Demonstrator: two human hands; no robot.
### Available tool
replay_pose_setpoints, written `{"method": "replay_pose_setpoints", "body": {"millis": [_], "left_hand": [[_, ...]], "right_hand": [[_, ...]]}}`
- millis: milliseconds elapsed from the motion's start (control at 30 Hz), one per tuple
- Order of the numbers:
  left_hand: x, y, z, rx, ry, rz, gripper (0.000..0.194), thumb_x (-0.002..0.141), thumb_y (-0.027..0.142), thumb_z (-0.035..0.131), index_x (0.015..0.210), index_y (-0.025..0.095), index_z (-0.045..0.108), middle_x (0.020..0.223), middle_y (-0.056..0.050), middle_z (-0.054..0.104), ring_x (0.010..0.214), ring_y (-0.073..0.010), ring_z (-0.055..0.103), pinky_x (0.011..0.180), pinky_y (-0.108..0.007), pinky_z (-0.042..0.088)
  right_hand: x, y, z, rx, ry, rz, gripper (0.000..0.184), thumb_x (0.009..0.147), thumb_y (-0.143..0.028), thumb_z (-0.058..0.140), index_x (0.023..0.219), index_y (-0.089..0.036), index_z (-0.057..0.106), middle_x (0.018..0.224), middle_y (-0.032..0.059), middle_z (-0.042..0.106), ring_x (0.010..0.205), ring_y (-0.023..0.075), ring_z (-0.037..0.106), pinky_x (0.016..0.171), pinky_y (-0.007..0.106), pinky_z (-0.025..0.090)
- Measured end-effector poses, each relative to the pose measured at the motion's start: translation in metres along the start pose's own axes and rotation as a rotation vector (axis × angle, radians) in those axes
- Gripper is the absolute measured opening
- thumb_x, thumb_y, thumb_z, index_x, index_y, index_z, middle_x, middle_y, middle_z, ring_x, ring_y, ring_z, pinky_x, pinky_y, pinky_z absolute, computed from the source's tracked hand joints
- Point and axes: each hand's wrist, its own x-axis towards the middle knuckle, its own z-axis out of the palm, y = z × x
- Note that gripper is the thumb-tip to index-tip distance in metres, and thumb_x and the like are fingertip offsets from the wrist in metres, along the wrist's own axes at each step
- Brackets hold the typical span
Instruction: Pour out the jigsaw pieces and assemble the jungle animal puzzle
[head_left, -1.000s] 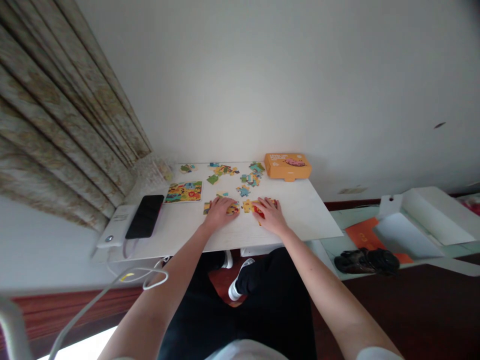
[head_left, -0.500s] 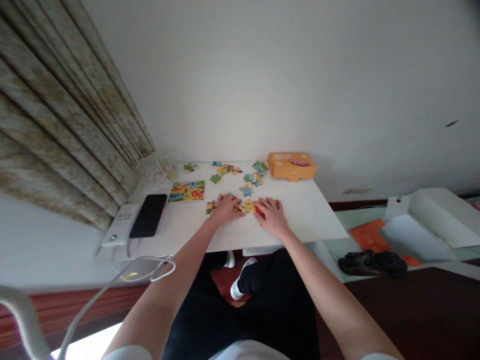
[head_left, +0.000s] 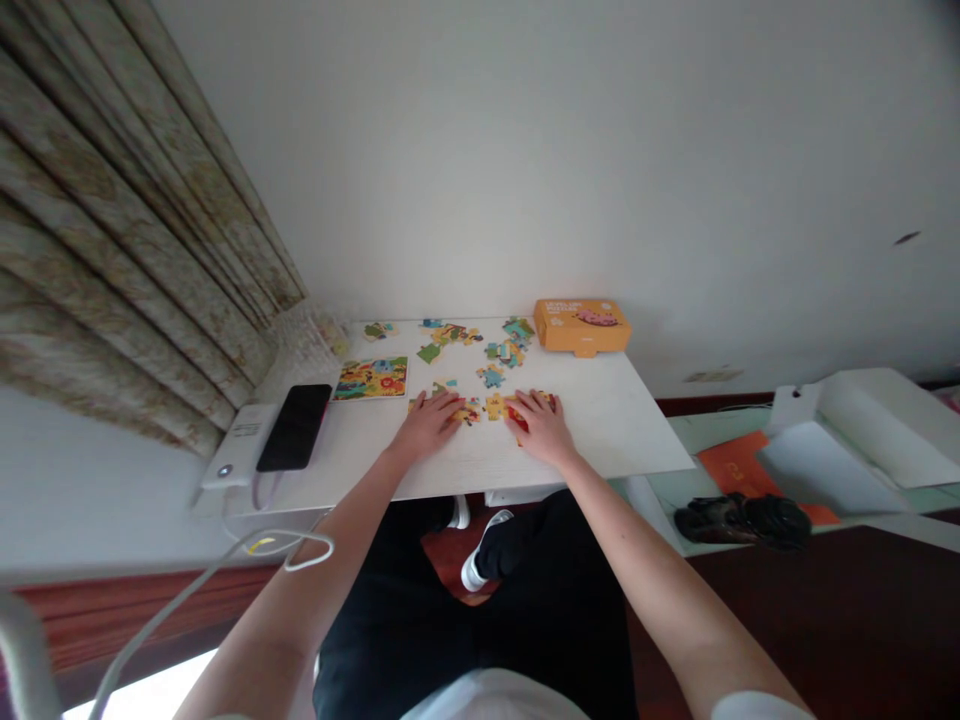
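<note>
Puzzle pieces (head_left: 496, 407) under both palm-down hands, left (head_left: 430, 424) and right (head_left: 543, 428), fingers slightly spread.

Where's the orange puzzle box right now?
In the head view, the orange puzzle box sits at the table's far right corner, against the wall, just right of the loose puzzle pieces.

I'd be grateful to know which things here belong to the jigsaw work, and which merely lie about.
Jigsaw:
- pieces at left hand and right hand
- loose pieces
- animal picture card
- orange puzzle box

Lying about:
- black smartphone
- bubble wrap
- open white box
</note>
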Motion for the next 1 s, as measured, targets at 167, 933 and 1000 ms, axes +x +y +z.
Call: {"method": "replay_pose_setpoints", "body": {"millis": [167,933,1000], "left_hand": [[0.022,0.000,0.008,0.020,0.063,-0.117,0.045,0.103,0.034,0.045,0.145,0.032,0.059,0.157,-0.006,0.053,0.147,-0.0274,0.045,0.125,-0.058,0.025],[0.028,0.006,0.010,0.024,0.129,-0.059,0.042,0.106,0.032,0.040,0.141,0.031,0.063,0.154,-0.005,0.056,0.148,-0.0238,0.046,0.126,-0.058,0.024],[0.030,0.004,0.010,0.021,0.112,-0.043,0.043,0.106,0.030,0.040,0.143,0.032,0.061,0.155,-0.004,0.055,0.149,-0.0236,0.044,0.126,-0.060,0.024]], "right_hand": [[-0.010,0.000,-0.001,-0.003,-0.024,-0.036,0.045,0.105,-0.047,0.042,0.145,-0.034,0.058,0.158,0.0034,0.052,0.148,0.0335,0.041,0.122,0.065,0.021],[-0.027,0.013,-0.001,-0.014,-0.012,-0.062,0.044,0.104,-0.047,0.046,0.143,-0.033,0.060,0.157,0.0057,0.052,0.146,0.0331,0.043,0.121,0.063,0.024],[-0.027,0.014,-0.001,-0.014,-0.011,-0.057,0.044,0.104,-0.047,0.045,0.143,-0.033,0.060,0.157,0.0053,0.052,0.147,0.0331,0.043,0.121,0.063,0.024]]}}
